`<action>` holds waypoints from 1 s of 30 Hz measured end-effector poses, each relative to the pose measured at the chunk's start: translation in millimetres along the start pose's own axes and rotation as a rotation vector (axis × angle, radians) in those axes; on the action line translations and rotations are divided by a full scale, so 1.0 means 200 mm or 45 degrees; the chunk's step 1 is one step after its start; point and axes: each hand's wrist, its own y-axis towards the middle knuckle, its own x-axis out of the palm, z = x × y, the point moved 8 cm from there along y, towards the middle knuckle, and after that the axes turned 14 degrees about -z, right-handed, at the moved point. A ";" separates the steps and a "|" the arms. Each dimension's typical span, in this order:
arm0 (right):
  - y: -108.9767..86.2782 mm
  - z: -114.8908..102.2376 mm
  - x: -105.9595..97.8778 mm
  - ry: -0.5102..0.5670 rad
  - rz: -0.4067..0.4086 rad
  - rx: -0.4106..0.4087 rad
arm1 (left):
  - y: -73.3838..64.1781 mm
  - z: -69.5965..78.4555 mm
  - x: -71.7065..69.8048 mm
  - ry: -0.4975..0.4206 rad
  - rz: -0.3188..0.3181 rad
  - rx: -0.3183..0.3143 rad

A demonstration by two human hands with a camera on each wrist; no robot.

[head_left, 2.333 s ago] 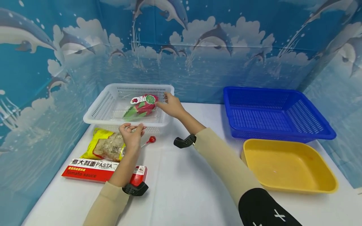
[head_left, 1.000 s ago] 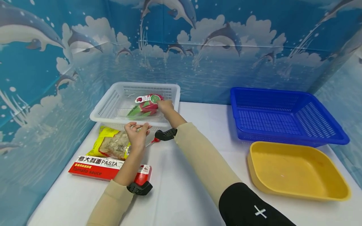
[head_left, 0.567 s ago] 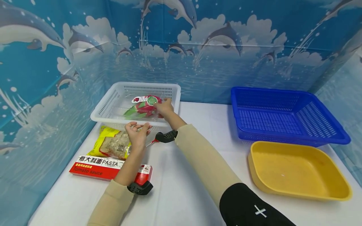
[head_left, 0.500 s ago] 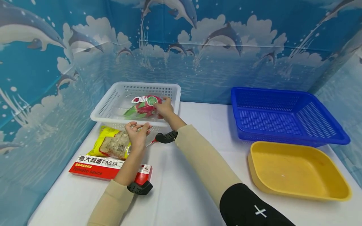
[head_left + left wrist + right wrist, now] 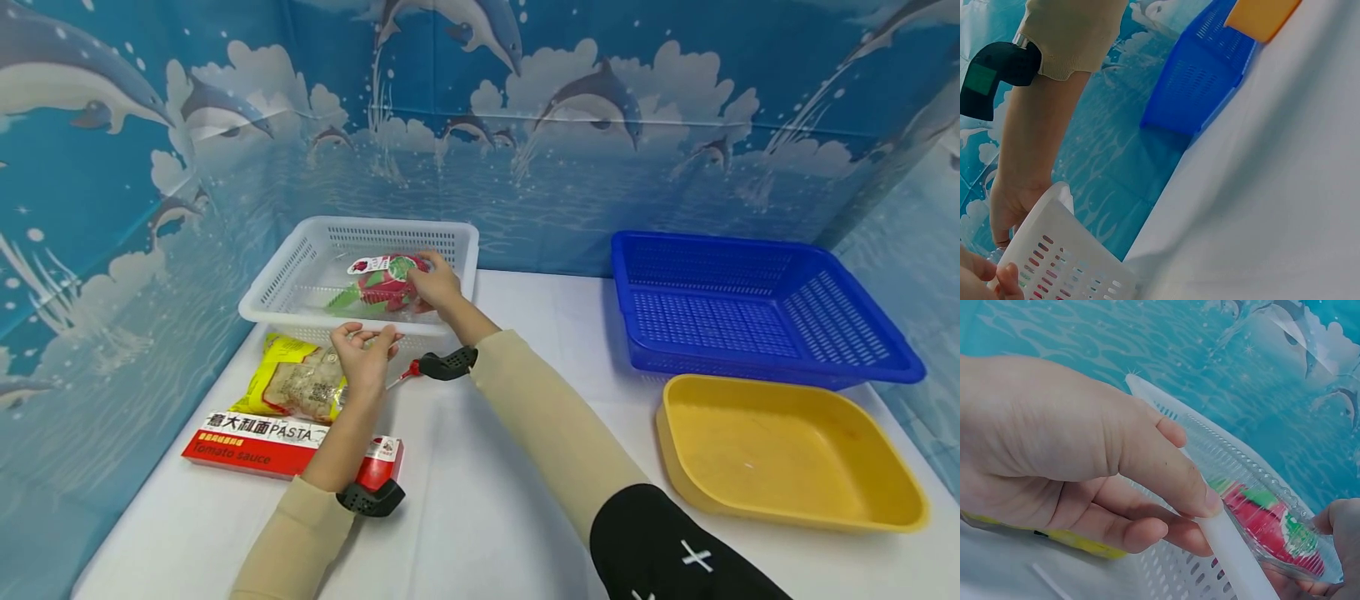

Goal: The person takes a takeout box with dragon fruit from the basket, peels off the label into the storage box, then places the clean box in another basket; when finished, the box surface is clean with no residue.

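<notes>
In the head view a clear plastic box holding a pink and green dragon fruit (image 5: 378,287) lies in the white basket (image 5: 273,279), a label on its lid. My right hand (image 5: 437,283) reaches in from the right and grips the box's right end. The right wrist view has the thumb of that right hand (image 5: 1342,528) on the box's edge, fingers partly hidden below. My left hand (image 5: 365,354) pinches the basket's front rim. In the right wrist view, the thumb of the left hand (image 5: 1166,475) presses on top of the rim with fingers curled beneath.
In front of the basket lie a yellow food bag (image 5: 288,379), a red pasta box (image 5: 247,450) and a red lollipop (image 5: 415,367), all near the left forearm. To the right stand a blue basket (image 5: 750,367) and a yellow tub (image 5: 795,508).
The right hand has lowered onto the box's right end and shifted its hold. The box has slid slightly left in the basket. The left hand keeps its pinch on the rim.
</notes>
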 end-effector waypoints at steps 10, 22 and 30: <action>-0.03 -0.03 -0.04 -0.024 0.067 0.014 | 0.00 0.00 0.01 0.004 -0.009 -0.009; -0.07 -0.07 -0.07 -0.049 0.041 -0.080 | 0.00 -0.01 0.01 0.001 -0.012 -0.009; -0.14 -0.14 -0.12 0.050 -0.019 -0.198 | 0.00 0.00 -0.01 0.009 -0.007 -0.032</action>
